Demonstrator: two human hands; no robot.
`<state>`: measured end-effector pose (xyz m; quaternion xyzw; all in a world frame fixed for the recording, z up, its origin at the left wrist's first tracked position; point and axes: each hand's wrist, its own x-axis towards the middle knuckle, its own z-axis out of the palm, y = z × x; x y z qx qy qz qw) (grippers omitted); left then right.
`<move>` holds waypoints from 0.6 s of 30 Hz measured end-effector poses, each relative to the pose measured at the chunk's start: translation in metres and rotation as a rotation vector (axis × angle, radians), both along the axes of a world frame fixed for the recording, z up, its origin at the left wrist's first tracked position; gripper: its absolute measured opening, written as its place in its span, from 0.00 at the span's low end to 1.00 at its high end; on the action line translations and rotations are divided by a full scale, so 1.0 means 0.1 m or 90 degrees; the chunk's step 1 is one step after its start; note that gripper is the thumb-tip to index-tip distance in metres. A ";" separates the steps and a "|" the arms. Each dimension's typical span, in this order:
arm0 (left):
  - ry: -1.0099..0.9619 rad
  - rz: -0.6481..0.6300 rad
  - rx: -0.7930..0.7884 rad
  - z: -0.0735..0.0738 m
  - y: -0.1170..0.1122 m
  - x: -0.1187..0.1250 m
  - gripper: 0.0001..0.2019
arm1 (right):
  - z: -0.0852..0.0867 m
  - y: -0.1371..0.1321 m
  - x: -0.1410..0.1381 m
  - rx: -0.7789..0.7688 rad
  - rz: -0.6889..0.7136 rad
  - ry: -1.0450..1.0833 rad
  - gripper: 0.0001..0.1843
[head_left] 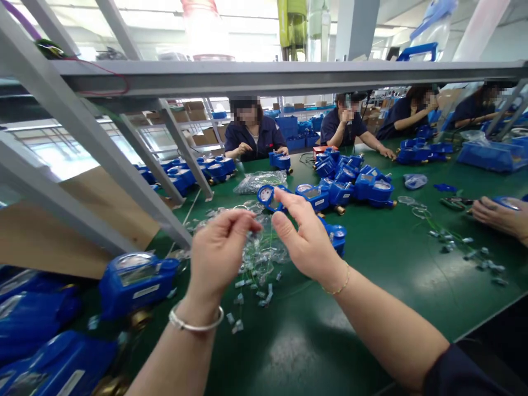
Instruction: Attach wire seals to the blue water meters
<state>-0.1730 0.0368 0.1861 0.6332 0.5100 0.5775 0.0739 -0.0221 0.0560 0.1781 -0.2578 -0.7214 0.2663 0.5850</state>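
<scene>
My left hand [216, 250] is raised over the table with thumb and fingers pinched together. Something clear and thin seems to show at its fingertips, too small to make out. Beside it, my right hand [309, 239] is open, fingers stretched forward and thumb apart, with nothing visible in it. Beneath both hands lies a loose heap of clear plastic pieces and thin green wires [266, 256] with small pale tags [268, 294]. A blue water meter [267, 195] is just beyond my right fingertips, partly hidden by them. Another blue meter [336, 236] shows behind my right hand.
Several blue meters with brass ends [136, 283] crowd the left side by slanted metal posts [165, 203]. More meters [355, 179] are piled ahead. A shelf beam [289, 77] crosses above. At right are another person's hand [501, 217], pliers [456, 202] and wired tags [470, 250]. Co-workers sit opposite.
</scene>
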 end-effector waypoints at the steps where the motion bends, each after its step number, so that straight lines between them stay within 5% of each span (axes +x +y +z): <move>1: 0.062 -0.034 -0.052 -0.12 -0.06 0.16 0.05 | -0.03 -0.03 0.07 -0.014 0.033 -0.003 0.17; 5: 0.017 -0.157 -0.151 -0.69 -0.32 0.81 0.08 | -0.36 -0.23 0.34 -0.259 0.119 0.200 0.13; 9: 0.028 -0.298 -0.323 -1.09 -0.49 1.22 0.08 | -0.78 -0.44 0.75 -0.441 0.052 0.415 0.13; 13: 0.036 -0.375 -0.400 -1.26 -0.49 1.33 0.10 | -1.01 -0.56 1.25 -0.443 -0.118 0.207 0.13; 18: -0.230 -0.246 -0.555 -1.44 -0.35 1.31 0.14 | -1.09 -0.49 1.63 -0.309 -0.235 -0.129 0.07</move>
